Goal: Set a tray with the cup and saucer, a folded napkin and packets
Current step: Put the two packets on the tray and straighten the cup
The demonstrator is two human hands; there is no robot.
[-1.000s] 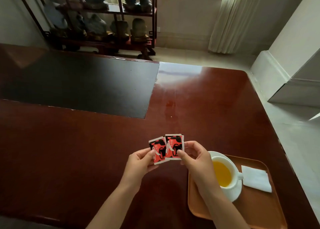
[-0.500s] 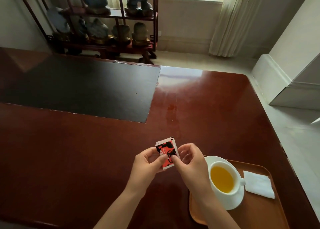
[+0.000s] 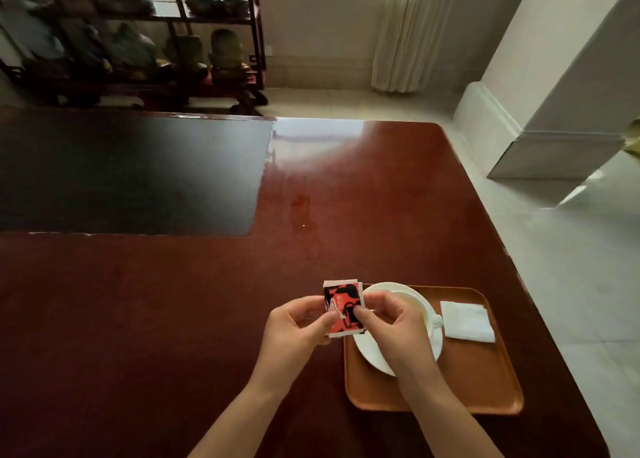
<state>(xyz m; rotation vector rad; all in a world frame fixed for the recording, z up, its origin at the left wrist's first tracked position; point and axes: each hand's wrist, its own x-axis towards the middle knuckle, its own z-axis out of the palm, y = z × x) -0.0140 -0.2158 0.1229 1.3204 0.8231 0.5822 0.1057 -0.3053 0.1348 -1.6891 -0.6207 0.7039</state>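
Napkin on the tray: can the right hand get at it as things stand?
Probably yes: the napkin lies uncovered beside the saucer, close to the right hand, but that hand is pinching the packets.

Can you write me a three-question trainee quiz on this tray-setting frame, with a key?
1. True or false: the packets already lie on the tray.
2. Which item lies on the tray to the right of the cup and saucer? A) a spoon B) the folded napkin C) a teapot
3. Fill in: the packets are pinched between the left hand and the ____ hand.

Key: 1 false, they are held up at the tray's left edge; 2 B; 3 right.
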